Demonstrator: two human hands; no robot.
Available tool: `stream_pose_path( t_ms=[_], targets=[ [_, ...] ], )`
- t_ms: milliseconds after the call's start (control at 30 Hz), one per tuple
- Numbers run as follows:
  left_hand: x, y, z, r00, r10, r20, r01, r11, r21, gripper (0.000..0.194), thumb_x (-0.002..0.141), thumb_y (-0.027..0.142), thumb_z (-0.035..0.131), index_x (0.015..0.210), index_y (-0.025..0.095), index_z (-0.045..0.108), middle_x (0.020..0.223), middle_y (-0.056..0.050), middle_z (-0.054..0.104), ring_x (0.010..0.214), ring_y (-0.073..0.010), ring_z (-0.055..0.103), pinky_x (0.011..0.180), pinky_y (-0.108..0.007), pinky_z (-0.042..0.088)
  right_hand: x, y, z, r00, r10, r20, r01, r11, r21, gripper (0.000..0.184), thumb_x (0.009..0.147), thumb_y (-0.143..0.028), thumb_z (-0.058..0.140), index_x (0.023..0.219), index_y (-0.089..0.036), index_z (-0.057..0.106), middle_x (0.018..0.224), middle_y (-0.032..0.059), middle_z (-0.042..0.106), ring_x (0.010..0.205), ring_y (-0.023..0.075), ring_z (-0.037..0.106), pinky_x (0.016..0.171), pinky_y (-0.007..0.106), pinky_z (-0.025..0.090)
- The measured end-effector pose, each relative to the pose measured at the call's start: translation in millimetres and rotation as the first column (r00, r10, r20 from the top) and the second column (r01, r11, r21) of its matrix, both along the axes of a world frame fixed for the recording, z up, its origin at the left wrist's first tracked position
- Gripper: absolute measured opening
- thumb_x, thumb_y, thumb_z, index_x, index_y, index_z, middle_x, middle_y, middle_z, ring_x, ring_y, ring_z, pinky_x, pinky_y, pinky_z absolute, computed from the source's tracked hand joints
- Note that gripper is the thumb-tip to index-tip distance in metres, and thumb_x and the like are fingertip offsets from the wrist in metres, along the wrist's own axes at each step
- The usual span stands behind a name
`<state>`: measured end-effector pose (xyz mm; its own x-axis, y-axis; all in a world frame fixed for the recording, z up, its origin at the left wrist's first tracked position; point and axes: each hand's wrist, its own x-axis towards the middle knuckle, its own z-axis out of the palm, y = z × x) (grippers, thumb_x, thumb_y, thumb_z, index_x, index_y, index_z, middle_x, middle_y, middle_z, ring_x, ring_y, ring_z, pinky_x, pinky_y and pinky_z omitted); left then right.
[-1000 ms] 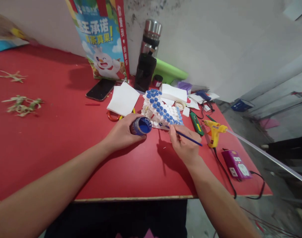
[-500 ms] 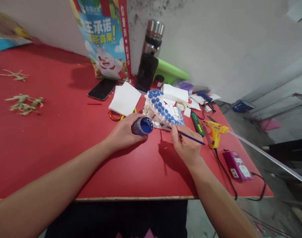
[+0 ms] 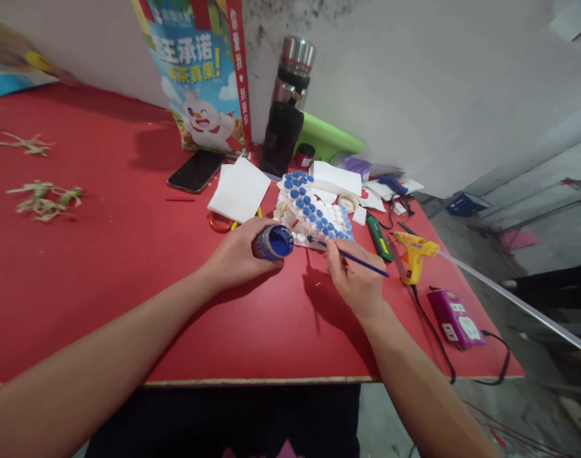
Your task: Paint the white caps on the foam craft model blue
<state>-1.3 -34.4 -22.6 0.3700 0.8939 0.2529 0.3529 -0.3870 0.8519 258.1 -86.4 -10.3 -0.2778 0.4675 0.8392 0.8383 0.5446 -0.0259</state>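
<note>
My left hand (image 3: 240,254) is wrapped round a small paint jar (image 3: 274,243), tilted so that its mouth and the blue paint inside show. In my right hand (image 3: 355,277) a thin blue paintbrush (image 3: 362,262) is pinched, its dark tip pointing left. That tip is at the front lower edge of a white craft piece (image 3: 297,240) covered in small round knobs. Many knobs on its upper part are blue (image 3: 306,202); others, along the bottom and inside, are white. Whether the bristles touch a knob I cannot tell.
White paper sheets (image 3: 240,191) lie over red-and-yellow-handled scissors (image 3: 218,222). A black phone (image 3: 195,172), a patterned bag (image 3: 199,83) and a steel bottle (image 3: 295,63) are behind. On the right are a green cutter (image 3: 379,238), a yellow glue gun (image 3: 414,257) and a purple power strip (image 3: 457,318).
The brush tip and my right hand have shifted very slightly left. My left hand keeps the jar in nearly the same place.
</note>
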Motion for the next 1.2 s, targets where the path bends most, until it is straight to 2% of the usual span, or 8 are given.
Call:
stream_pose_path(
  t_ms=[167,333,500,667,833,1000,1200],
  targets=[
    [-0.1,-0.3,0.1,1.000,0.002,0.003,-0.002,1.000,-0.003,0.061,0.074,0.033,0.090,0.131,0.022,0.072,0.134,-0.012,0.077,0.123,-0.0358,0.074,0.114,-0.056,0.057,0.5,-0.7,-0.5,1.000,-0.026,0.012,0.026,1.000,0.012,0.012,0.109,-0.015,0.067,0.099,-0.018,0.073,0.080,0.0055,0.084,0.064,0.0164,0.079,0.056,0.027,0.053],
    [0.1,-0.3,0.4,1.000,-0.003,0.009,0.003,1.000,-0.001,0.059,0.075,0.033,0.090,0.130,0.022,0.072,0.132,-0.012,0.078,0.122,-0.0350,0.074,0.113,-0.056,0.058,-0.6,-1.2,-1.4,1.000,0.009,0.006,-0.009,1.000,-0.010,0.009,0.109,-0.013,0.067,0.105,-0.018,0.073,0.087,0.0068,0.086,0.075,0.0180,0.084,0.064,0.027,0.059],
    [0.0,-0.2,-1.0,1.000,-0.002,0.010,0.002,1.000,-0.005,0.062,0.074,0.034,0.090,0.131,0.020,0.072,0.134,-0.013,0.077,0.125,-0.0359,0.074,0.115,-0.055,0.057,0.3,-1.9,-0.2,1.000,-0.003,0.018,0.003,1.000,-0.001,0.011,0.108,-0.012,0.067,0.101,-0.018,0.072,0.078,0.0041,0.082,0.066,0.0166,0.080,0.058,0.027,0.055],
    [0.0,0.0,-1.8,1.000,0.000,0.012,0.000,1.000,-0.002,0.062,0.074,0.035,0.091,0.131,0.021,0.072,0.135,-0.012,0.077,0.125,-0.0359,0.074,0.115,-0.055,0.056,-1.3,-3.0,0.9,0.998,0.051,-0.029,-0.052,0.998,-0.029,0.010,0.107,-0.011,0.068,0.106,-0.019,0.073,0.085,0.0061,0.085,0.073,0.0175,0.082,0.066,0.027,0.060],
    [0.3,0.2,-1.1,1.000,-0.007,0.020,0.007,1.000,-0.008,0.062,0.074,0.035,0.090,0.131,0.020,0.072,0.133,-0.013,0.077,0.124,-0.0362,0.074,0.114,-0.055,0.057,-0.1,-6.8,2.4,0.999,0.028,-0.018,-0.029,0.997,-0.066,0.012,0.104,-0.011,0.066,0.106,-0.022,0.071,0.086,0.0043,0.084,0.071,0.0162,0.080,0.063,0.026,0.059],
    [0.6,-0.6,1.5,1.000,-0.008,0.019,0.008,1.000,-0.003,0.059,0.074,0.034,0.090,0.129,0.022,0.073,0.130,-0.011,0.078,0.121,-0.0354,0.075,0.112,-0.055,0.058,1.1,-9.0,3.4,0.998,0.069,0.013,-0.068,0.995,-0.071,0.017,0.100,-0.005,0.065,0.106,-0.019,0.071,0.089,0.0063,0.083,0.070,0.0149,0.079,0.063,0.024,0.058],
    [0.5,-1.3,2.4,1.000,-0.010,0.021,0.011,1.000,-0.011,0.058,0.074,0.034,0.089,0.128,0.023,0.072,0.131,-0.011,0.078,0.122,-0.0351,0.074,0.113,-0.056,0.058,2.2,-8.8,0.7,0.997,0.064,0.031,-0.061,0.993,-0.103,0.017,0.098,-0.006,0.064,0.105,-0.020,0.071,0.091,0.0075,0.084,0.074,0.0157,0.079,0.066,0.024,0.059]
  ],
)
